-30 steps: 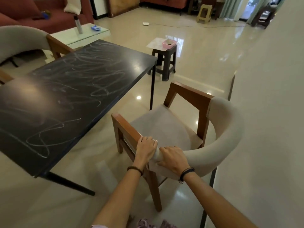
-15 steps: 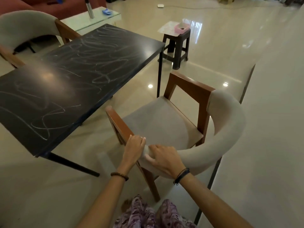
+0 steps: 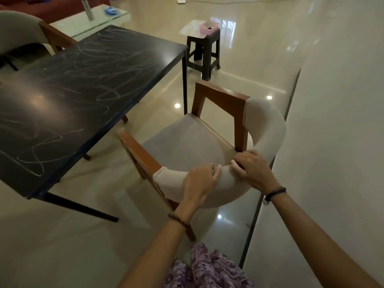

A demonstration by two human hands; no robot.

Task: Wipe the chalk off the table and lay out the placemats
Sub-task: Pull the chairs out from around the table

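Observation:
The black table (image 3: 83, 84) fills the left side, its top covered in white chalk scribbles. To its right stands a wooden chair (image 3: 220, 100) with a grey seat and a curved padded backrest. My left hand (image 3: 199, 181) grips the backrest near its left end. My right hand (image 3: 251, 171) grips the same backrest just beside it, fingers curled over the top edge. No cloth and no placemats show in this view.
A dark stool (image 3: 202, 53) carrying a pink tray (image 3: 207, 28) stands beyond the table's far corner. A second chair (image 3: 22, 32) sits at the far left, with a glass coffee table (image 3: 91, 23) behind it. A pale wall (image 3: 332, 121) runs along the right.
The chair has swung away from the table with its backrest turned toward me. Both hands have shifted along the backrest from its left end toward the middle.

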